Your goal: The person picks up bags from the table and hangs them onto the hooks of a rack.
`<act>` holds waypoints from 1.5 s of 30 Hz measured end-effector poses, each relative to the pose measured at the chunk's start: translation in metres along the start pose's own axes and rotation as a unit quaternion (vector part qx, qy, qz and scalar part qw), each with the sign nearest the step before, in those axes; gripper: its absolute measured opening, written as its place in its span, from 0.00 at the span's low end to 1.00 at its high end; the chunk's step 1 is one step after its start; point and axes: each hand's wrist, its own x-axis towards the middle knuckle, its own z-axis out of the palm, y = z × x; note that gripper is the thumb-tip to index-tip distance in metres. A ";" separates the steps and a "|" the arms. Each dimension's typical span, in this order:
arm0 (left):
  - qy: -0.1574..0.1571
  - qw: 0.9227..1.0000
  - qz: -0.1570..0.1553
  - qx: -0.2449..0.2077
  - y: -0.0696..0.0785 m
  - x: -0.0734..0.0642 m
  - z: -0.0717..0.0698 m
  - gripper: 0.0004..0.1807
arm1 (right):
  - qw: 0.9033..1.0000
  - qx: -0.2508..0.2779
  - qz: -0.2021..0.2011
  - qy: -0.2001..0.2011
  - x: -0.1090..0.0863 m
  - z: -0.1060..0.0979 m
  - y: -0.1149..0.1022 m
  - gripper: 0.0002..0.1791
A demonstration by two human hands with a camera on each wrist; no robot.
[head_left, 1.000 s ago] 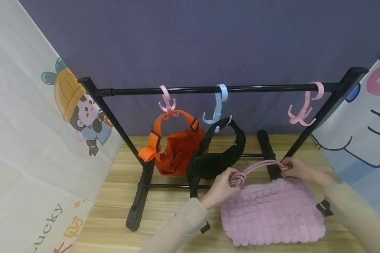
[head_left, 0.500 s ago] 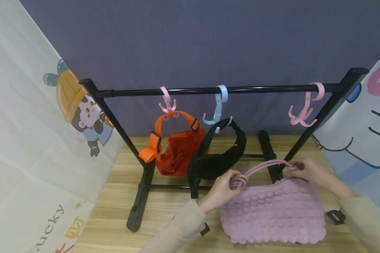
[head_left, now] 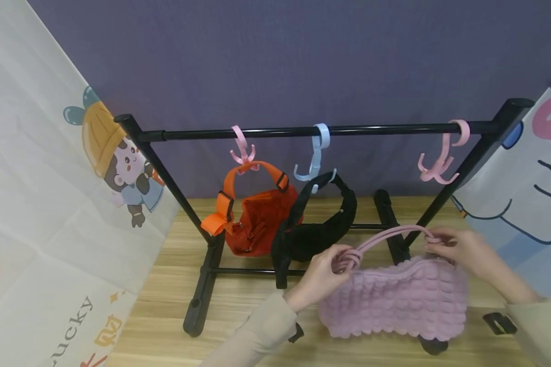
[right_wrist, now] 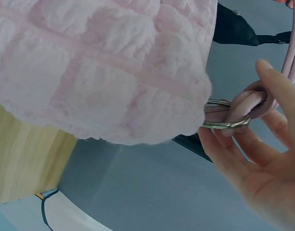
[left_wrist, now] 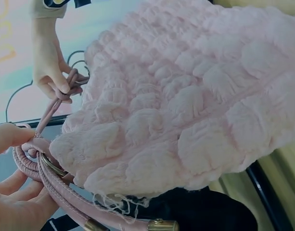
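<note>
A pink puffy handbag [head_left: 395,300] hangs between both hands, its bubbly fabric filling much of each wrist view. My left hand [head_left: 320,275] grips the knotted left end of its cord strap [head_left: 387,234]. At the strap's other end, my right hand [head_left: 464,252] holds the knot, where metal rings [right_wrist: 229,120] join it to the bag in the right wrist view. Just left of the handbag, a black bag [head_left: 314,234] hangs from a blue hook [head_left: 316,153]. Beside that, an orange bag [head_left: 259,219] hangs from a pink hook [head_left: 242,148].
A black rack [head_left: 275,133] stands on the wooden table [head_left: 160,306]. Another pink hook [head_left: 441,158] hangs near the rack's right post, carrying nothing. Printed cloths [head_left: 36,168] line the sides and a dark blue-grey backdrop [head_left: 275,61] closes the back.
My right hand has moved to the right and the strap arches higher. The handbag's lower edge has risen, uncovering a black rack foot below it. My left hand stays almost in place.
</note>
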 end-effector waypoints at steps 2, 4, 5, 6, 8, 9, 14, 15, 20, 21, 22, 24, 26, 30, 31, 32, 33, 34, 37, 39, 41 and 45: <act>0.002 1.000 0.009 -0.001 0.002 0.002 -0.001 0.20 | 1.000 -0.001 -0.007 0.018 -0.001 -0.003 -0.002 0.13; 0.007 1.000 0.018 0.003 0.005 0.004 -0.002 0.20 | 0.999 -0.002 -0.010 0.035 -0.001 -0.006 -0.004 0.14; 0.010 1.000 0.022 0.005 0.006 0.006 -0.003 0.21 | 0.999 -0.005 -0.014 0.044 -0.002 -0.008 -0.005 0.15; 0.013 1.000 0.027 0.009 0.007 0.007 -0.003 0.21 | 0.998 -0.008 -0.018 0.052 -0.001 -0.009 -0.005 0.16; 0.020 0.999 0.038 0.018 0.010 0.010 -0.004 0.21 | 0.997 -0.015 -0.028 0.073 -0.001 -0.011 -0.006 0.17; 0.022 0.999 0.044 0.022 0.011 0.011 -0.005 0.21 | 0.996 -0.019 -0.029 0.082 0.000 -0.013 -0.006 0.17; 0.023 0.998 0.062 0.022 0.016 0.017 -0.007 0.21 | 0.994 -0.021 -0.017 0.102 0.002 -0.020 -0.008 0.17; 0.023 0.998 0.063 0.020 0.017 0.018 -0.007 0.22 | 0.994 -0.019 -0.009 0.103 0.002 -0.022 -0.008 0.16; 0.024 0.997 0.067 0.016 0.025 0.023 -0.010 0.23 | 0.993 -0.036 -0.001 0.116 0.005 -0.030 -0.012 0.17; 0.024 0.997 0.068 0.019 0.027 0.025 -0.010 0.23 | 0.991 -0.046 -0.005 0.123 0.006 -0.032 -0.013 0.17; 0.024 0.997 0.067 0.020 0.029 0.027 -0.011 0.23 | 0.989 -0.059 -0.014 0.133 0.006 -0.034 -0.013 0.18; 0.027 0.997 0.071 0.028 0.033 0.031 -0.012 0.23 | 0.984 -0.082 -0.032 0.155 0.008 -0.037 -0.014 0.19; 0.032 0.996 0.077 0.034 0.036 0.035 -0.013 0.23 | 0.981 -0.089 -0.033 0.168 0.009 -0.040 -0.015 0.21; 0.047 0.993 0.096 0.057 0.043 0.045 -0.014 0.23 | 0.980 -0.093 -0.014 0.174 0.010 -0.046 -0.017 0.23; 0.049 0.992 0.098 0.060 0.045 0.047 -0.015 0.23 | 0.981 -0.091 -0.004 0.171 0.010 -0.048 -0.018 0.23; 0.051 0.992 0.099 0.063 0.046 0.049 -0.015 0.23 | 0.981 -0.091 0.003 0.171 0.010 -0.050 -0.019 0.23; 0.053 0.992 0.100 0.064 0.048 0.051 -0.016 0.23 | 0.981 -0.091 0.008 0.172 0.010 -0.051 -0.019 0.22; 0.054 0.992 0.099 0.063 0.050 0.054 -0.016 0.23 | 0.981 -0.088 0.015 0.170 0.010 -0.052 -0.020 0.21; 0.062 0.991 0.094 0.065 0.056 0.060 -0.017 0.23 | 0.982 -0.084 0.033 0.168 0.012 -0.056 -0.022 0.20; 0.069 0.991 0.091 0.068 0.059 0.065 -0.017 0.24 | 0.981 -0.085 0.032 0.174 0.013 -0.058 -0.024 0.20; 0.075 0.990 0.092 0.075 0.062 0.070 -0.018 0.24 | 0.979 -0.090 0.030 0.179 0.015 -0.060 -0.025 0.20; 0.078 0.989 0.100 0.069 0.066 0.080 -0.018 0.25 | 0.976 -0.101 0.030 0.191 0.017 -0.065 -0.027 0.21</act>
